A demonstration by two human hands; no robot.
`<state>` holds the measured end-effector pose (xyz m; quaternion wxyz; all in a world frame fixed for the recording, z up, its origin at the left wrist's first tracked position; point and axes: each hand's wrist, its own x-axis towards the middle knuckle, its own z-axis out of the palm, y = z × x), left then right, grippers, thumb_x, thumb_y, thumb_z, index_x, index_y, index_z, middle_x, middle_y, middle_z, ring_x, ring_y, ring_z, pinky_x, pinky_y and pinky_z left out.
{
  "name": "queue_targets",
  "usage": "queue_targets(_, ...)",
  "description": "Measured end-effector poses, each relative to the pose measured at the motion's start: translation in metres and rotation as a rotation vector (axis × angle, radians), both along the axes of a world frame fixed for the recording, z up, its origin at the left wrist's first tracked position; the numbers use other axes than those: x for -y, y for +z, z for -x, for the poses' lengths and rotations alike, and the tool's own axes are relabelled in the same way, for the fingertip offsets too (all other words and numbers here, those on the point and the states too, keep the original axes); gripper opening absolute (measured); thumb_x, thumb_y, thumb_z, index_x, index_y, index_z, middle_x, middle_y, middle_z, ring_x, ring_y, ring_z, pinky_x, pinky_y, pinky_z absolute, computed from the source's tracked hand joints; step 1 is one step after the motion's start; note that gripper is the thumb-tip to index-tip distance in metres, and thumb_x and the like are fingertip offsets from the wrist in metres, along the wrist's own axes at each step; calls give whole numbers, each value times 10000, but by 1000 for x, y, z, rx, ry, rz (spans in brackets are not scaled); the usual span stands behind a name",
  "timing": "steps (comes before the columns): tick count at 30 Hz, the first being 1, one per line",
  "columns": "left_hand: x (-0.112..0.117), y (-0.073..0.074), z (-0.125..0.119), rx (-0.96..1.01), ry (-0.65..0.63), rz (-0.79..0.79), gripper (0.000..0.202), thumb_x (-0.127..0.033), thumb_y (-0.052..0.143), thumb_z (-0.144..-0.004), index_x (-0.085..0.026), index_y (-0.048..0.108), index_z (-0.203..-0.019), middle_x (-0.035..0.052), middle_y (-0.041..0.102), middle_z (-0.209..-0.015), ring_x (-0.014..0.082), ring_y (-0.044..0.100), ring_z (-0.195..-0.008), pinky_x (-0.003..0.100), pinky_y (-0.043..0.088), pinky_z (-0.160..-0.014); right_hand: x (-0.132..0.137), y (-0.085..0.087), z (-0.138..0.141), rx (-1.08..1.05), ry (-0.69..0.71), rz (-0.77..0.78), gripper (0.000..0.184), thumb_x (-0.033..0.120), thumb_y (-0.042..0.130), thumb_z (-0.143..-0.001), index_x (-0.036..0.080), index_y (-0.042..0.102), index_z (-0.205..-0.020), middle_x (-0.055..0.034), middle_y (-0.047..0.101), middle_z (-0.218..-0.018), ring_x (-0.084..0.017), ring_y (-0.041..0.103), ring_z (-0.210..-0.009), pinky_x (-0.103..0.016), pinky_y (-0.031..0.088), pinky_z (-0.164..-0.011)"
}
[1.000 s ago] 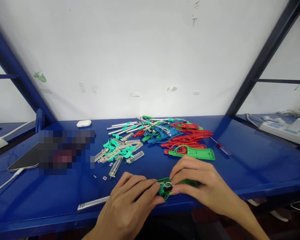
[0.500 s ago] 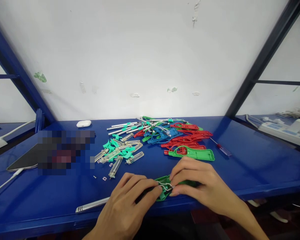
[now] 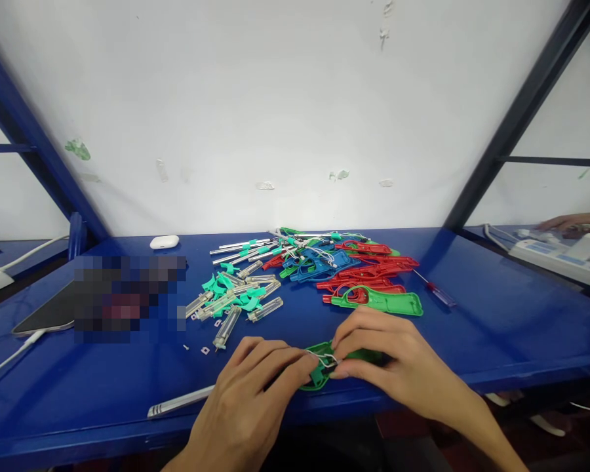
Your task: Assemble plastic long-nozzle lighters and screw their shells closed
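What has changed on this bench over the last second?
The left hand and right hand keep their hold on the green part, only turning it slightly. At the far right, another person's hand has come into view by the power strip. The pile of parts and the metal tool lie as before.

A green plastic shell (image 3: 324, 367) is pinched between the left hand (image 3: 255, 400) and right hand (image 3: 388, 360) at the blue table's (image 3: 496, 328) near edge; a thin white wire (image 3: 319, 357) is seen across it; a metal blade (image 3: 179, 401) lies just beside the left hand.
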<state>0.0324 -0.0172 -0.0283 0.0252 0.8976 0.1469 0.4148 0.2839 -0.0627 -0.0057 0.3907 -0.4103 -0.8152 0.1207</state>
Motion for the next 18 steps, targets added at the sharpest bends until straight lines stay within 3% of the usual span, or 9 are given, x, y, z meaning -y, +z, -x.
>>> queue_targets(5,-2,-4,0,17,24,78,271,-107,508,-1112,-204,672,-1305,0,790,-1102,155,705,-1004,281,509,-908,0,-1,0,41,-53,50,116,309,770,-983,228,717,-920,3,752,-1025,-142,705,-932,-251,515,-883)
queue_targets(12,-2,-1,1,39,48,191,414,-36,515,-1056,-255,660,-1375,-3,784,-1087,142,719,-996,238,566,-844,2,-1,0,71,-72,70,122,340,749,-1000,241,701,-948,30,754,-967,-138,692,-892,-256,498,-857)
queue_targets(18,-2,-1,3,41,42,180,447,-16,510,-1048,-259,646,-1398,-13,789,-1125,143,708,-1036,243,564,-891,2,-2,-1,89,-90,49,114,342,744,-1004,244,704,-960,34,758,-935,-144,681,-859,-266,493,-820)
